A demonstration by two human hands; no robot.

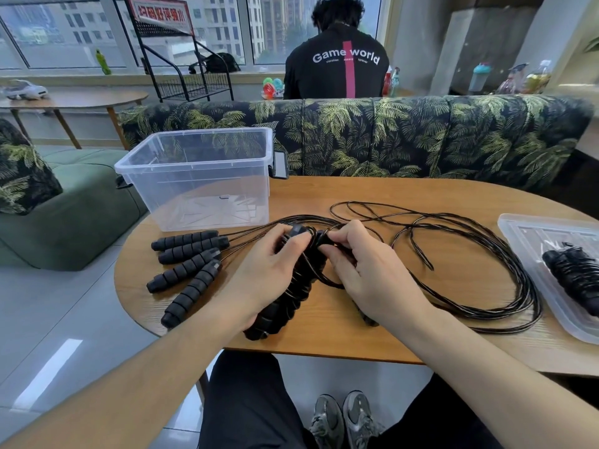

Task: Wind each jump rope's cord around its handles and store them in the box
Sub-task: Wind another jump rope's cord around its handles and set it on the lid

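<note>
The clear box point(201, 176) at the table's far left holds nothing; its lid point(531, 254), lying on my right, carries one wound rope bundle point(577, 280). Four loose handles point(188, 264) fan out left (cords tangled rightward). My left hand point(269, 273) grips the paired handles point(291, 296) while my right hand point(363, 270) pinches the cord point(486, 254) at their top, over a round wooden table point(405, 328) by a leaf-print sofa point(389, 134).

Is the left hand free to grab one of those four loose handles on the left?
Probably not yet: the left hand grips the wound bundle. The handles lie close, nothing blocking them.
</note>
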